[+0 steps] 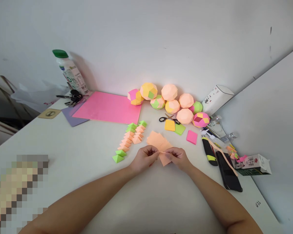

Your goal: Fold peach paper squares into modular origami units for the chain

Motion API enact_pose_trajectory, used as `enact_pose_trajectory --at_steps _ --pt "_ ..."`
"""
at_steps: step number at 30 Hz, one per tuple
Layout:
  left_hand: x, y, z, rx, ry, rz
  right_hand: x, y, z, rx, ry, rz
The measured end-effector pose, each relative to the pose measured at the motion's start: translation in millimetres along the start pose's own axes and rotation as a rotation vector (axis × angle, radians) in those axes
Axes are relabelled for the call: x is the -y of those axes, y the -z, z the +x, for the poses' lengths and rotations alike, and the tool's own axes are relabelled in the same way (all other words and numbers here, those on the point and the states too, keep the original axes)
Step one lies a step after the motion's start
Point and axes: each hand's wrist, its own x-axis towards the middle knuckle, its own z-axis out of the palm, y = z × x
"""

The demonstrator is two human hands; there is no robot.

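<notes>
Found both hands close together, knuckles up, low in the middle of the tabletop. Saw the left hand with fingers curled in, grasping the left end of a small peach paper piece. Saw the right hand with fingers likewise clenched on the right end of the same piece. Held it just above the tabletop between the two sets of fingertips, seen nearly edge-on, so could not make out its fold with any certainty.

Noted a loose pile of peach sheets at 12 o'clock of the hands, lying flat and reaching in beneath them. Saw a row of folded units, peach and green, at 10 o'clock of the hands, near the pile but apart from it.

Found a large pink sheet at 11 o'clock, overlapping a purple sheet at its left edge. Spotted a green-capped bottle upright at the far left corner, with a bunch of keys at its foot.

Saw a cluster of paper balls at 1 o'clock against the wall, with scissors just in front. Noted a yellow square and a green square touching each other beside the scissors, and a pink square lying apart at 2 o'clock.

Found a dark phone at 3 o'clock, a small carton beyond it on its side, and a black-and-yellow tool, perhaps a marker, just left of the phone.
</notes>
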Motion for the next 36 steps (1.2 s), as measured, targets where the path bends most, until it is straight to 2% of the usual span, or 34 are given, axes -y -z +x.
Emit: enact_pose_trajectory --at_steps 5,8,13,18,29,32,36 --pt "-1 1.6 0 -0.067 0.002 -0.088 -3 1 0 -0.010 -0.013 0.023" --pt "-1 2.1 1 -0.058 -0.013 -0.112 -3 1 0 -0.001 -0.008 0.005" --pt "4 -1.0 0 0.042 -0.085 0.103 -1 0 0 0.052 0.063 -0.126" --pt "6 -3.4 1 0.049 -0.104 0.237 1 0 0 0.097 0.096 -0.167" --pt "-4 -0.3 -3 -0.046 0.003 0.005 -5 5 2 0.003 0.006 -0.031" --pt "-4 -0.2 -3 -0.013 -0.019 -0.018 -6 6 2 -0.014 0.006 -0.043" --pt "1 -2.7 -1 0.070 -0.104 0.172 -2 3 0 0.042 0.030 -0.124"
